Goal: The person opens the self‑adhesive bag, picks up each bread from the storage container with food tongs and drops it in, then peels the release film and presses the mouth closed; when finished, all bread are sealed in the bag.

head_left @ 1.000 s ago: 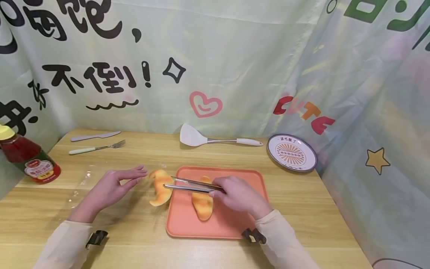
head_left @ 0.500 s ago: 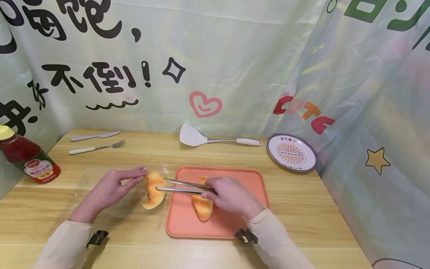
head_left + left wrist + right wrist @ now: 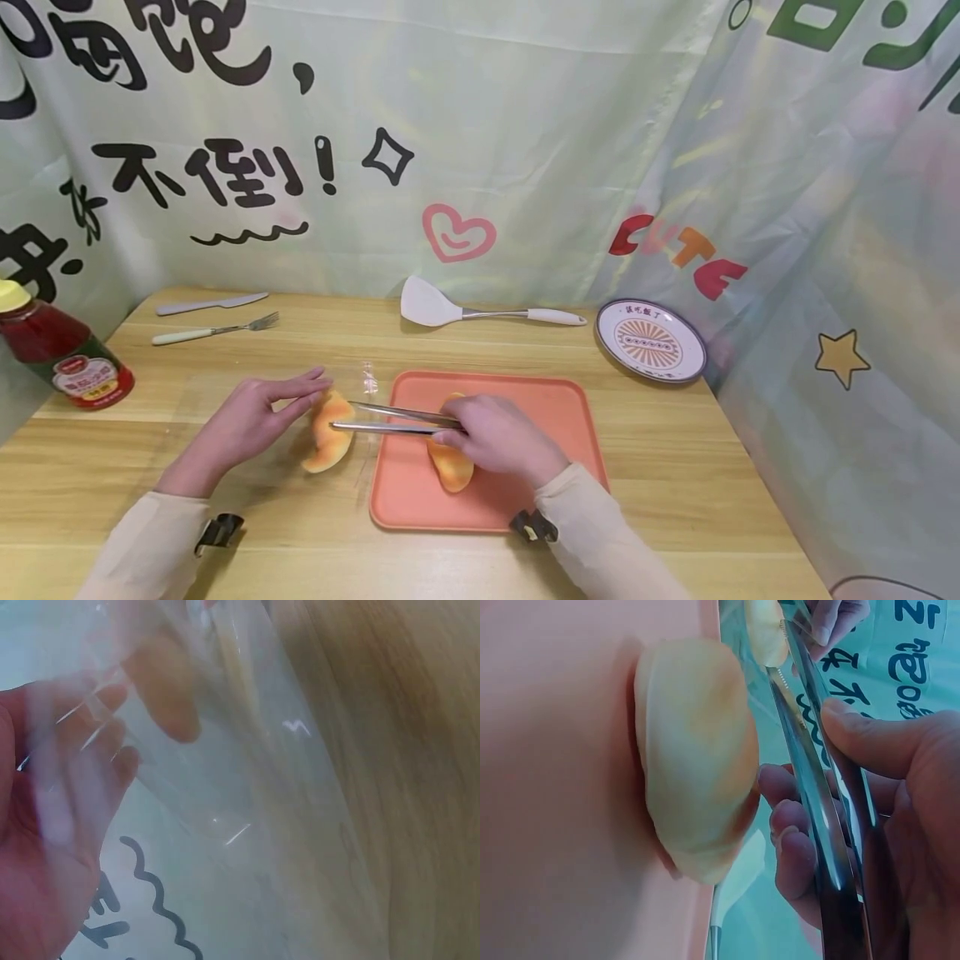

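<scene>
My right hand [image 3: 502, 437] grips metal tongs [image 3: 390, 428], whose tips pinch a golden crescent-shaped bread roll [image 3: 327, 450] left of the tray. My left hand [image 3: 258, 417] is beside that roll, fingers extended and thumb apart. Clear plastic film of a bag [image 3: 277, 847] spreads across the left hand's fingers in the left wrist view. Its glinting edge [image 3: 369, 379] also shows behind the tongs. Another bread roll [image 3: 697, 757] lies on the pink tray [image 3: 540, 500], under the tongs and partly hidden by the right hand in the head view.
A ketchup bottle [image 3: 78, 358] stands at the far left. A knife [image 3: 210, 305] and a fork [image 3: 213, 331] lie at the back left. The white spatula [image 3: 431, 304] is at the back middle, and a patterned plate [image 3: 651, 342] is at the back right.
My right hand has moved left with the tongs, carrying the bread roll off the tray's left edge toward my left hand. The left hand stays nearly still.
</scene>
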`<state>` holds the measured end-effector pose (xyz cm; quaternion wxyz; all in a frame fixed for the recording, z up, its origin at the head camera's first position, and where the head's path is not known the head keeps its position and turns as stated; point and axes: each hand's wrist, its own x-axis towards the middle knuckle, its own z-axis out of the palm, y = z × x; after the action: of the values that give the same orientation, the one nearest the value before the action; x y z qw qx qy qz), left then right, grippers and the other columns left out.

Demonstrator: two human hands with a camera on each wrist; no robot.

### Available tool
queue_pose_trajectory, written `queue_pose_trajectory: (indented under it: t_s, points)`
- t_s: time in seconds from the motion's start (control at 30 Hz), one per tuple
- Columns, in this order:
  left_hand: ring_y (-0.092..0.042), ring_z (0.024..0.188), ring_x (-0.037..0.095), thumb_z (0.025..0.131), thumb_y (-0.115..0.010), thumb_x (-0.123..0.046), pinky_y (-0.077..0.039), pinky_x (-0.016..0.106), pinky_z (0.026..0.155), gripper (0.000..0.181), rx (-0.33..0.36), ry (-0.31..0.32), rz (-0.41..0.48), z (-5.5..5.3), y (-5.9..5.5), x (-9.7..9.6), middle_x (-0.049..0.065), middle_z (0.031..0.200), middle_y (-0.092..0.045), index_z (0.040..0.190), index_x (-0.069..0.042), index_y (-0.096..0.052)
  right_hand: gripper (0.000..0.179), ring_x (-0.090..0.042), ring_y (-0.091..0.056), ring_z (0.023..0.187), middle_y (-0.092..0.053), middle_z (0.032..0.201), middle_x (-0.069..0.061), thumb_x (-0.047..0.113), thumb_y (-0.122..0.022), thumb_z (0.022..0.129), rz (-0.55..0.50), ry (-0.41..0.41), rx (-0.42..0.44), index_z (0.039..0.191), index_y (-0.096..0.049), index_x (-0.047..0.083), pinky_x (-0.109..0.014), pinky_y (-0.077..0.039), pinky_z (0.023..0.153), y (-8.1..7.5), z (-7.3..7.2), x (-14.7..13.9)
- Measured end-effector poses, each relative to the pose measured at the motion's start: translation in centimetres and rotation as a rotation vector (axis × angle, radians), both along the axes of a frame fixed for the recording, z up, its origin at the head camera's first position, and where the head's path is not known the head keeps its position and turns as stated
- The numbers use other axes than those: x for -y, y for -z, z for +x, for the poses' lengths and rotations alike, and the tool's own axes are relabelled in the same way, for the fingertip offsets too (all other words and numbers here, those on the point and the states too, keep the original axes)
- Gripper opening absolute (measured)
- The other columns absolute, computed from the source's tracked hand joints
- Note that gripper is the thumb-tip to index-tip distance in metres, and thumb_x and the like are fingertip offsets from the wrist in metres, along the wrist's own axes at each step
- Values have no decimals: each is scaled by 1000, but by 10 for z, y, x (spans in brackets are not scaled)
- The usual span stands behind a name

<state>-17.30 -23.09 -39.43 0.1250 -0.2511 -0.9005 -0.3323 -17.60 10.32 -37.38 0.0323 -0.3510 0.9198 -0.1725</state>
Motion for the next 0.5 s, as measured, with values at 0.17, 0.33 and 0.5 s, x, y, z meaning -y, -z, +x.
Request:
queue_pose_trajectory:
  t_s: [0.17,0.33,0.5]
  points:
    - [-62,113,30,93,-70,-13,-44,15,89,24,6,1,14,0,0,-2,10,128,-63,117,-13,-74,20,-8,-46,58,-48,65,11,36,-67,94,7,-14,-10,85,-59,20,-26,-40,53,0,-1,7]
    - [-62,113,31,94,-69,-13,-41,15,92,25,5,0,13,-1,1,-3,10,128,-63,118,-11,-73,20,-9,-48,60,-50,66,11,36,-66,95,25,-17,-8,85,-59,20,-26,-40,54,1,-4,16]
    - [-61,115,29,94,-69,-10,-37,10,92,26,30,-4,9,0,2,-2,10,128,-63,119,-9,-72,21,-9,-48,60,-50,67,10,36,-65,96,34,-32,-6,83,-57,21,-24,-41,55,2,-5,25]
